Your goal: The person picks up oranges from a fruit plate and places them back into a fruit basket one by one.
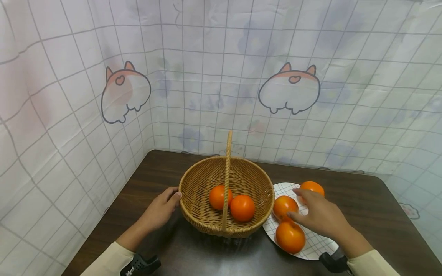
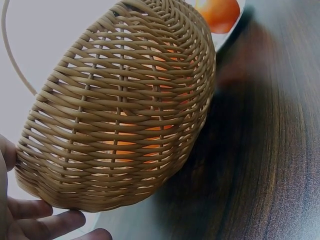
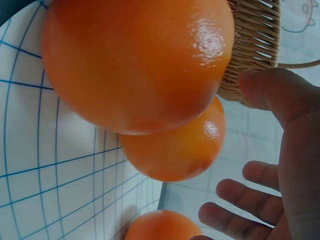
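A wicker basket (image 1: 248,172) with a tall arched handle holds two oranges, one orange (image 1: 243,210) just right of the handle and the other (image 1: 216,197) partly behind it. My left hand (image 1: 160,211) grips the basket's left rim, thumb on the rim and fingers against the outer weave (image 2: 115,105). Over the white checked plate (image 1: 321,247) hovers my right hand (image 1: 321,216), thumb and fingers spread apart, holding nothing. Below and around it lie three oranges: a near one (image 1: 291,237), a middle one (image 1: 284,206) by the thumb, and a far one (image 1: 313,187) partly hidden by the hand.
Basket and plate stand side by side on a dark wood-grain table (image 1: 214,257), the basket's right edge close to the plate. A white grid-patterned curtain (image 1: 214,92) with cartoon prints hangs along the table's back and left. Dark wrist straps (image 1: 139,264) circle both cuffs.
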Demonstrator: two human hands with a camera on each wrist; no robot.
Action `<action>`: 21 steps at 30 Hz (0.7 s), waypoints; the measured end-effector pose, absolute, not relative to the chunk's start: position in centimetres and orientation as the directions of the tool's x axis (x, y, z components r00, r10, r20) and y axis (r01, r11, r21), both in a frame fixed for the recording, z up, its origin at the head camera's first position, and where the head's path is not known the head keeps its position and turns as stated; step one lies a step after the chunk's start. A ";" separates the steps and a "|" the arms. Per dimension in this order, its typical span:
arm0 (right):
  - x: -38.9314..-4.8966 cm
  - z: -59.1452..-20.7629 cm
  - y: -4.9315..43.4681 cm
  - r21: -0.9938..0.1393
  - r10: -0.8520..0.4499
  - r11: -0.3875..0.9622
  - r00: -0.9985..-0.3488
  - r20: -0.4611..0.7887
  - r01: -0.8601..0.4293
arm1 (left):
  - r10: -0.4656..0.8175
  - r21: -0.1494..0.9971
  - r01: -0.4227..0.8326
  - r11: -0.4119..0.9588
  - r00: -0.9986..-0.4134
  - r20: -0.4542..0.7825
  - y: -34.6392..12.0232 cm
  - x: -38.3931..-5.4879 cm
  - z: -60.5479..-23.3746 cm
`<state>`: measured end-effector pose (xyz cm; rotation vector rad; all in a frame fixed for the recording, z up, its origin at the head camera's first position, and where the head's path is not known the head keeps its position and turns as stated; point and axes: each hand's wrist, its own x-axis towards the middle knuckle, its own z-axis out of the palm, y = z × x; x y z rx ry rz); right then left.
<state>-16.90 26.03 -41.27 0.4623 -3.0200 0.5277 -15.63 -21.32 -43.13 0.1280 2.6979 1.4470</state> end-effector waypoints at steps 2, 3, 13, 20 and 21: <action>-16.9 -41.5 26.2 -0.325 -0.279 0.900 -0.957 0.081 -0.290 | 0.107 0.831 0.035 0.555 -0.994 -0.029 -21.3 -15.6 -43.1; -16.9 -41.6 26.2 -0.324 -0.278 0.901 -0.957 0.077 -0.288 | 0.106 0.830 0.035 0.556 -0.994 -0.029 -21.3 -15.6 -43.1; -17.0 -42.4 26.6 -0.317 -0.283 0.904 -0.957 0.062 -0.288 | 0.101 0.829 0.030 0.559 -0.994 -0.032 -21.2 -15.7 -43.2; -17.3 -43.0 26.5 -0.313 -0.288 0.904 -0.956 0.055 -0.290 | 0.107 0.830 0.033 0.557 -0.994 -0.032 -21.2 -15.7 -43.3; -17.4 -43.0 26.5 -0.312 -0.288 0.905 -0.956 0.053 -0.289 | 0.107 0.830 0.033 0.557 -0.994 -0.032 -21.2 -15.7 -43.3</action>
